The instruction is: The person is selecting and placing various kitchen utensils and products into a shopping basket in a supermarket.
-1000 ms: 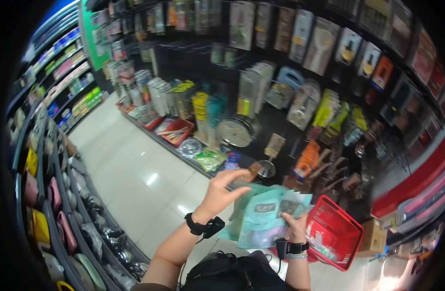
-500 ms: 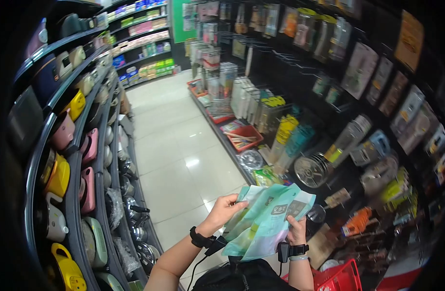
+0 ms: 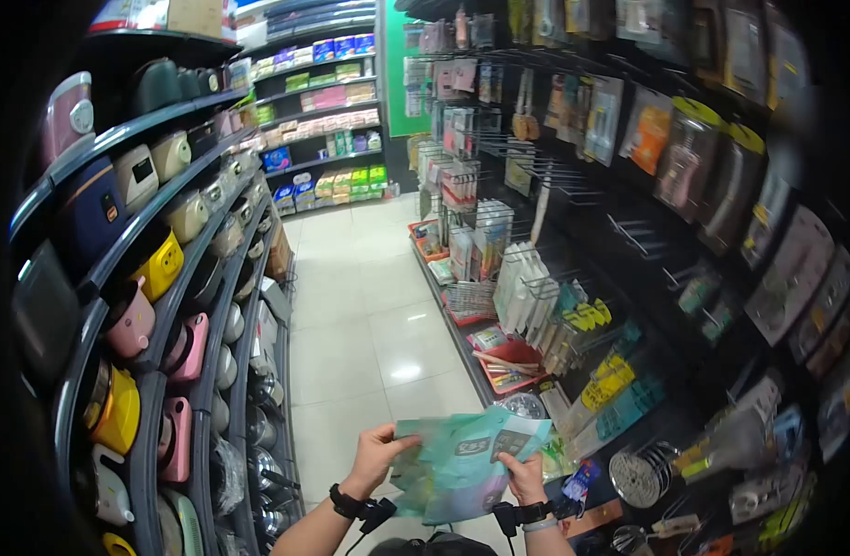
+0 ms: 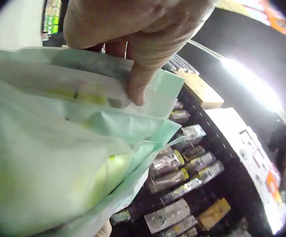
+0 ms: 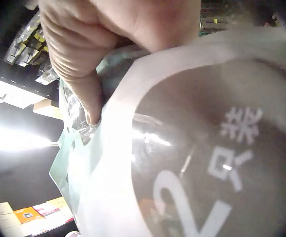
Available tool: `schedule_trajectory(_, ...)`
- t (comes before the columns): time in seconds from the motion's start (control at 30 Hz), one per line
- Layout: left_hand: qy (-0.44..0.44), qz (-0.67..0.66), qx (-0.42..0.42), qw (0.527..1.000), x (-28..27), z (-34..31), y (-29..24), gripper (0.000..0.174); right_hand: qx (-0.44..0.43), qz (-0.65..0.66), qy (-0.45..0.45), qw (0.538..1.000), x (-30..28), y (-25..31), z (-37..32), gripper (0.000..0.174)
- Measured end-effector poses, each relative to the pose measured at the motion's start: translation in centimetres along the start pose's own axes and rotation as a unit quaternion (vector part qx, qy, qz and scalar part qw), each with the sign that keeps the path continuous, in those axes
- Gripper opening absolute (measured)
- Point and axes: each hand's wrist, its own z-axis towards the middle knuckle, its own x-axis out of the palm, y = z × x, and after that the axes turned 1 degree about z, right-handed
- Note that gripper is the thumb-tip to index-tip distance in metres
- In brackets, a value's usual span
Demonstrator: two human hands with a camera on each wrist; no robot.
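Pale-green plastic pouches (image 3: pixel 471 463) lie overlapped in front of the body, gripped between both hands. My left hand (image 3: pixel 377 456) pinches their upper left edge, with the thumb flat on the near face in the left wrist view. At the upper right corner, my right hand (image 3: pixel 527 477) holds them with its thumb (image 5: pixel 86 101) on the front. Several layers of film show in the left wrist view, with a yellow-green shape (image 4: pixel 110 173) inside. A see-through window (image 5: pixel 197 133) with white printed characters faces the right wrist camera.
Shelves of small cookers and pans (image 3: pixel 151 269) line the left side. On the right, kitchen tools hang packed on a black rack (image 3: pixel 619 269). A tiled aisle (image 3: pixel 351 324) runs between them to shelves of packets (image 3: pixel 327 120). Near the pouches stands a round metal rack (image 3: pixel 640 477).
The head view has swung left along the aisle, and the red basket has left it. My left hand, earlier spread by the pouches' edge, now pinches it. My right hand keeps its grip.
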Motion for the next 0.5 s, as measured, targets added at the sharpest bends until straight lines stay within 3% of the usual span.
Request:
schedule_trajectory(0.2,-0.024,-0.125,0.033,0.991,-4.0,8.0,2.7,0.01,0.016,-0.032,-0.009,0.999,2.0,-0.9,8.9,0.024)
schedule_trajectory(0.4,-0.022,-0.151,0.011,0.988,-6.3,18.1,1.8,0.014,-0.005,-0.081,-0.04,0.996,4.7,-2.5,17.9,0.023)
schedule_trajectory(0.5,0.034,-0.12,0.008,0.992,-8.9,24.7,2.2,0.014,-0.035,-0.125,-0.054,0.99,7.0,-3.9,23.1,0.023)
